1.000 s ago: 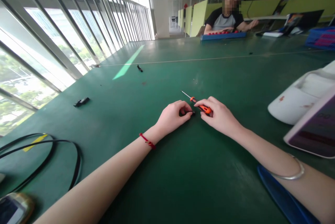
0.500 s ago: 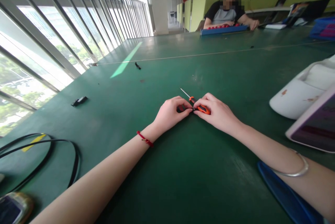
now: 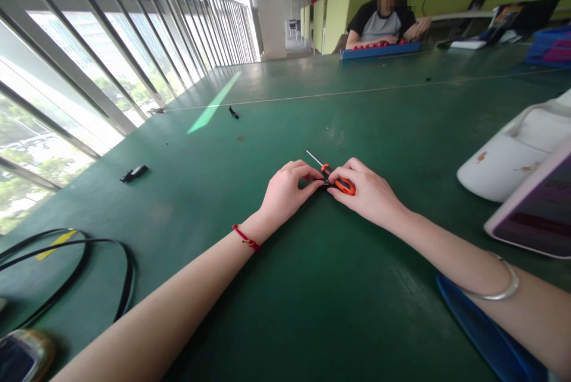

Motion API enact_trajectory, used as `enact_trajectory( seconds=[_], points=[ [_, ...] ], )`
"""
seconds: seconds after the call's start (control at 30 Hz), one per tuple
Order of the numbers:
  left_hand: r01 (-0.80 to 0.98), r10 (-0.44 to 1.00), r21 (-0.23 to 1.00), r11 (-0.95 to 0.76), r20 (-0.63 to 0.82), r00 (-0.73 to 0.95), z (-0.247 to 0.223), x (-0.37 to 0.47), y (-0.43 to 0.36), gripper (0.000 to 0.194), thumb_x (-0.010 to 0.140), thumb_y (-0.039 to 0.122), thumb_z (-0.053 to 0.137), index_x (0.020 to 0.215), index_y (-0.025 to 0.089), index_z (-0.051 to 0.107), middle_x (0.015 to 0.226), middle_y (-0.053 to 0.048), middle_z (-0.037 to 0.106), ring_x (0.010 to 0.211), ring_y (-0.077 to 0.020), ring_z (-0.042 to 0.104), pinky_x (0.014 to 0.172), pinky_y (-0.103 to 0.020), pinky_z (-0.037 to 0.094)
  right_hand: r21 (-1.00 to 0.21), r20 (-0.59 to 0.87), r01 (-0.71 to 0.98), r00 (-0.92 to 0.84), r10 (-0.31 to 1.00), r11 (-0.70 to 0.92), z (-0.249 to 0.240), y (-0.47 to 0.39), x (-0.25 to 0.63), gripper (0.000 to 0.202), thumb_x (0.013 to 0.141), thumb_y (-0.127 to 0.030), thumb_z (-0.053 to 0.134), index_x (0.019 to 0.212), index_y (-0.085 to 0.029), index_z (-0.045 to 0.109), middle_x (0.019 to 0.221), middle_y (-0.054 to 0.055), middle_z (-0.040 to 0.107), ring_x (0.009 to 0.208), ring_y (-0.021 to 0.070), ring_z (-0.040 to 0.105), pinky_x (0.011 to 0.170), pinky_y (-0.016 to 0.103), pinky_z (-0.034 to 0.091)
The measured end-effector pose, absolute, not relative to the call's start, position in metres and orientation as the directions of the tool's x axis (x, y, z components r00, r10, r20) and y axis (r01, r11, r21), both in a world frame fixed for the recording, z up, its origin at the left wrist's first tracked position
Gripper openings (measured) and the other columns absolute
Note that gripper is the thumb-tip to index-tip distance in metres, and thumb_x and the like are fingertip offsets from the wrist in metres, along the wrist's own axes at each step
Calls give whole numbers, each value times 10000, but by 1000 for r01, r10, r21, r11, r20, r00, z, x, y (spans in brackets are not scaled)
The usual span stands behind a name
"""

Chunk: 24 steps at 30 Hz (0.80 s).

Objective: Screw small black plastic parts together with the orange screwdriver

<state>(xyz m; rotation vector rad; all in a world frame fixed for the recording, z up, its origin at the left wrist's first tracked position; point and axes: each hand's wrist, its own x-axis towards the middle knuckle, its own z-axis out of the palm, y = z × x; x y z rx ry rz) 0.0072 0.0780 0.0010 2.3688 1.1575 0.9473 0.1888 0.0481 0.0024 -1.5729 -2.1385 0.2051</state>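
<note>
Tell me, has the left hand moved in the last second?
Yes, a little. The left hand has slid toward the right hand and the orange screwdriver, judged against the speck marks on the green table; its fingertips now touch the screwdriver.

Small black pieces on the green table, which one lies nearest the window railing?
The far black piece, close to the pale seam line across the table. The other loose black piece lies nearer the camera, left of the left hand.

no text, label or number can be read anywhere in this view.
</note>
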Motion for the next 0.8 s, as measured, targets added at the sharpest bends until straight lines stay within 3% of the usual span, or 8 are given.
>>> enact_trajectory(
  seconds=[0.4,0.8],
  points=[
    [556,797,572,-603,388,464,1,6,79,134,810,274,602,865,190,691,827,-24,655,773,-148,579,706,-263,447,-420,254,855,-211,944,304,4,48,188,198,768,-331,562,942,-251,614,932,38,530,736,182,570,579,284,413],
    [544,789,571,-614,442,427,-1,7,80,121,810,250,607,873,177,681,825,-19,650,785,-142,576,707,-258,444,-473,261,831,-184,948,292,0,53,189,163,727,-232,583,889,-241,604,901,2,492,675,126,529,577,252,391]
  ],
)
